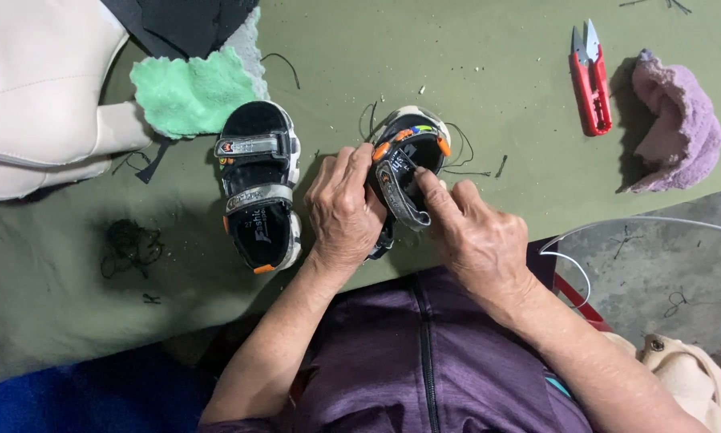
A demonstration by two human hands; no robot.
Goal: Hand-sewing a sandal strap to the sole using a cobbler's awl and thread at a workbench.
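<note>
Nearest the purple jacket, both hands grip one small black sandal at the edge of the green table. The left hand wraps its fingers around the sandal's side; the right hand pinches the grey strap between thumb and forefinger. Just beside it to the left lies a second sandal, flat on the table. Farther off lie a green cloth, red thread snips and a pink cloth.
</note>
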